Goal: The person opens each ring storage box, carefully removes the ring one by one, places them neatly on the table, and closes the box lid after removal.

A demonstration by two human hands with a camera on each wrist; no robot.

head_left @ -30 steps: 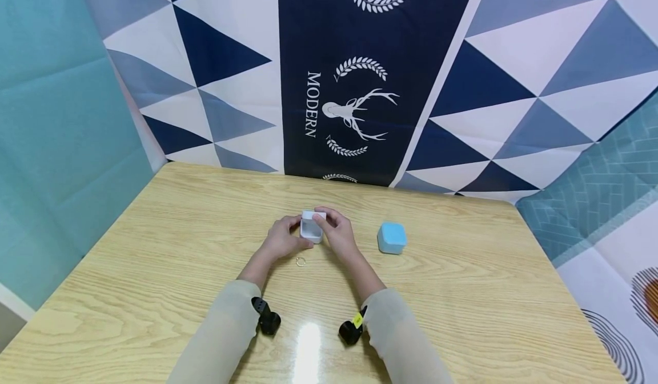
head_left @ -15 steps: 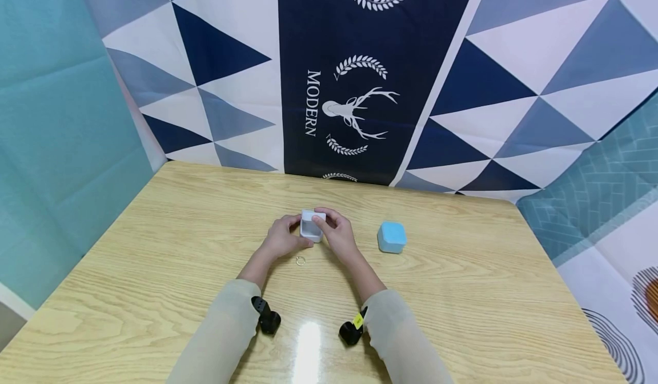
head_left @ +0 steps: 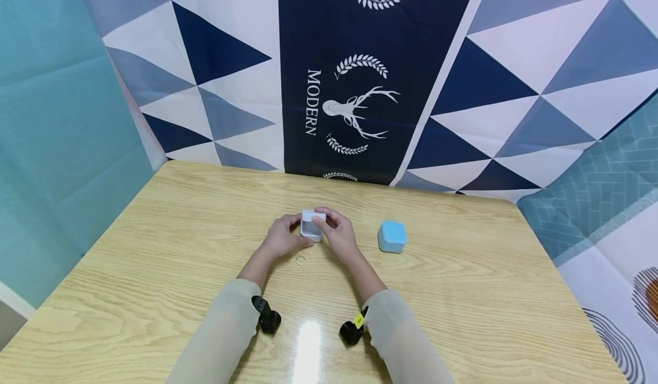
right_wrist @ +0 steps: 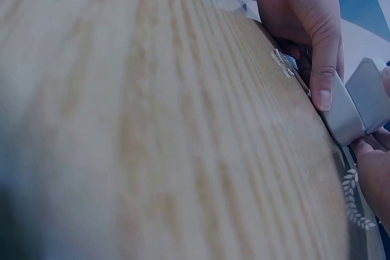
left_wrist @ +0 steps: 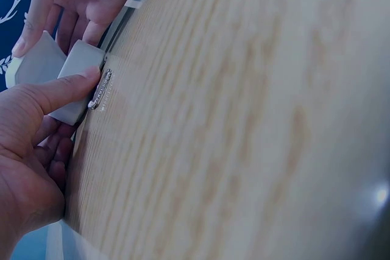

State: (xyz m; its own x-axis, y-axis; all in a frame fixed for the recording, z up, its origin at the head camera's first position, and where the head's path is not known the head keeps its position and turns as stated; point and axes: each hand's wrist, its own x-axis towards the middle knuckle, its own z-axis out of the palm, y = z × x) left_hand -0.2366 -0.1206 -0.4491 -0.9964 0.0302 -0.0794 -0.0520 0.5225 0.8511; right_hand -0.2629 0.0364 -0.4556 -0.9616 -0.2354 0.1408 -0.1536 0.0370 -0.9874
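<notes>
A small white ring box (head_left: 311,228) stands on the table with its hinged lid (left_wrist: 38,65) raised. My left hand (head_left: 281,238) grips its base (left_wrist: 82,59) from the left, the thumb (right_wrist: 324,80) lying along the front. On the other side my right hand (head_left: 340,235) pinches the lid, thumb on its front face and fingers behind. Just in front of the box lies a ring (head_left: 300,260), thin and gold-toned from above; sparkling stones show along the ring (left_wrist: 100,89) in the left wrist view. The box's inside is partly hidden by my right thumb.
A light blue rounded cube-shaped box (head_left: 392,237) sits to the right of my right hand. The wood-grain table (head_left: 488,292) ends at a patterned cloth backdrop (head_left: 226,87) behind. A bright light reflection (head_left: 307,352) falls between my forearms.
</notes>
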